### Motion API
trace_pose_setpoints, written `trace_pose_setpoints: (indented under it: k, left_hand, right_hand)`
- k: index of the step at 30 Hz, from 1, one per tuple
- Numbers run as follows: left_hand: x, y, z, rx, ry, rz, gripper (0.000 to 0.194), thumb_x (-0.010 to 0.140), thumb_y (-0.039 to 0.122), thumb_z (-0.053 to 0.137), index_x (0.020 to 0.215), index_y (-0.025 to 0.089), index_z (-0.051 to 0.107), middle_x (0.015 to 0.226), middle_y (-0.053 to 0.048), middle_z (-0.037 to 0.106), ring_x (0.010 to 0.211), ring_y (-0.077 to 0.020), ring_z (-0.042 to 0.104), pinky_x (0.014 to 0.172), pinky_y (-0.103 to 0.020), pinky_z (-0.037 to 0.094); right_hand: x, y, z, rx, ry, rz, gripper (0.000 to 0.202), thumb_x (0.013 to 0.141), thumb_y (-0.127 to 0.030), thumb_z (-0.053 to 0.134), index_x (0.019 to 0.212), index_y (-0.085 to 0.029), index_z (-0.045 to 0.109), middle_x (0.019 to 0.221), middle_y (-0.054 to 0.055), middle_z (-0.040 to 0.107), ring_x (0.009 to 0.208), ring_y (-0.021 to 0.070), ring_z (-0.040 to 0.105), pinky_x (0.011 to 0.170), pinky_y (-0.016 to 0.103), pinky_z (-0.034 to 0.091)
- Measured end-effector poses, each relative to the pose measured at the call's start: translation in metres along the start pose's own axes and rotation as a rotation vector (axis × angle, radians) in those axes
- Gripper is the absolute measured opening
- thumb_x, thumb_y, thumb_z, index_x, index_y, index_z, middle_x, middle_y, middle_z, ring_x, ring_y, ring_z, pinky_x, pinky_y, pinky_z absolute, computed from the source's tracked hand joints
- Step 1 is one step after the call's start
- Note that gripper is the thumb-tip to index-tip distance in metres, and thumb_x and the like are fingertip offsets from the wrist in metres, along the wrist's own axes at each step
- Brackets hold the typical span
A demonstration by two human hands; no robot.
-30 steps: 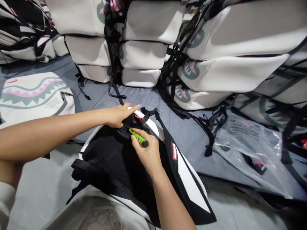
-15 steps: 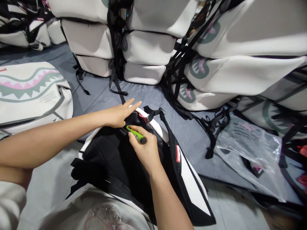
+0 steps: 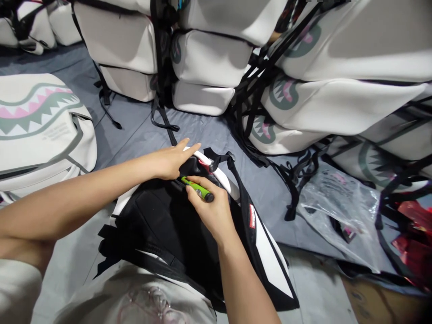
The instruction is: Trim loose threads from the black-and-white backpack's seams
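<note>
A black and white backpack (image 3: 168, 216) lies with its black side up at the table's near edge, partly over my lap. My left hand (image 3: 170, 162) rests on its upper edge, fingers spread, with the thumb pointing down near the tool's tip. In my right hand (image 3: 211, 202) is a green tool with a black end cap (image 3: 199, 189), its tip against the black fabric just beside my left hand. What the tip touches is hidden. A red and white label (image 3: 252, 216) shows on the bag's right strap.
Stacked white backpacks (image 3: 212, 58) stand along the back of the grey-covered table (image 3: 135, 121). Another backpack with a shark-mouth print (image 3: 40, 121) lies at the left. A clear plastic bag (image 3: 340, 207) lies at the right, near red wrapping (image 3: 411, 234).
The camera view has shifted slightly, bringing more of the red wrapping into sight. Both hands stay at the same part of the backpack, the green tool still in my right hand.
</note>
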State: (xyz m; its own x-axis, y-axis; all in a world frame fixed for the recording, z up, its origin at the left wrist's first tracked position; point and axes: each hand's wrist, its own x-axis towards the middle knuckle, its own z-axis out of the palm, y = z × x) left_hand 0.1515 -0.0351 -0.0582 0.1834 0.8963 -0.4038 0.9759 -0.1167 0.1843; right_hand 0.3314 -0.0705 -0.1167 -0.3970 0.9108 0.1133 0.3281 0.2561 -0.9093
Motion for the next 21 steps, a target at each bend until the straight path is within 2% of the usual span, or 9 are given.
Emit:
trace_pose_setpoints:
  k: [5, 8, 10, 13, 21]
  left_hand:
    - [0.002, -0.002, 0.002, 0.013, 0.016, 0.017, 0.104, 0.077, 0.005, 0.056, 0.158, 0.032, -0.004, 0.168, -0.013, -0.002, 0.144, -0.0293, 0.039, 0.107, -0.034, 0.044]
    - [0.003, -0.001, 0.003, 0.034, 0.03, 0.028, 0.103, 0.078, 0.006, 0.055, 0.158, 0.032, -0.004, 0.167, -0.014, 0.001, 0.14, -0.0299, 0.044, 0.104, -0.035, 0.046]
    - [0.004, 0.0, 0.003, 0.036, 0.027, 0.024, 0.101, 0.079, 0.007, 0.055, 0.158, 0.031, -0.004, 0.167, -0.015, 0.003, 0.14, -0.0306, 0.044, 0.104, -0.036, 0.046]
    - [0.004, 0.002, 0.002, 0.027, 0.006, 0.01, 0.099, 0.081, 0.006, 0.053, 0.158, 0.03, -0.004, 0.167, -0.015, 0.002, 0.141, -0.0306, 0.042, 0.105, -0.036, 0.045]
    - [0.007, 0.001, 0.004, 0.027, 0.026, 0.017, 0.098, 0.081, 0.007, 0.054, 0.157, 0.03, -0.003, 0.166, -0.015, 0.008, 0.141, -0.0323, 0.041, 0.103, -0.037, 0.047]
  right_hand:
    - [-0.003, 0.005, -0.009, 0.046, 0.019, -0.038, 0.02, 0.083, -0.027, 0.067, 0.104, -0.024, 0.066, 0.087, 0.0, 0.075, 0.078, 0.0204, 0.072, 0.073, 0.03, 0.056]
    - [-0.003, 0.008, -0.02, 0.049, -0.045, -0.081, 0.017, 0.084, -0.024, 0.066, 0.101, -0.024, 0.069, 0.097, 0.002, 0.075, 0.088, 0.0215, 0.072, 0.083, 0.034, 0.057]
    - [-0.001, 0.008, -0.028, 0.059, -0.114, -0.081, 0.022, 0.084, -0.022, 0.066, 0.106, -0.024, 0.071, 0.104, 0.003, 0.076, 0.095, 0.022, 0.072, 0.09, 0.036, 0.057]
    - [0.002, 0.006, -0.035, 0.073, -0.185, -0.063, 0.025, 0.087, -0.023, 0.065, 0.11, -0.023, 0.072, 0.107, 0.003, 0.076, 0.097, 0.022, 0.072, 0.093, 0.037, 0.056]
    - [0.008, 0.002, -0.028, -0.018, -0.187, -0.132, 0.028, 0.087, -0.015, 0.059, 0.11, -0.024, 0.073, 0.106, 0.001, 0.077, 0.096, 0.0202, 0.072, 0.089, 0.033, 0.057]
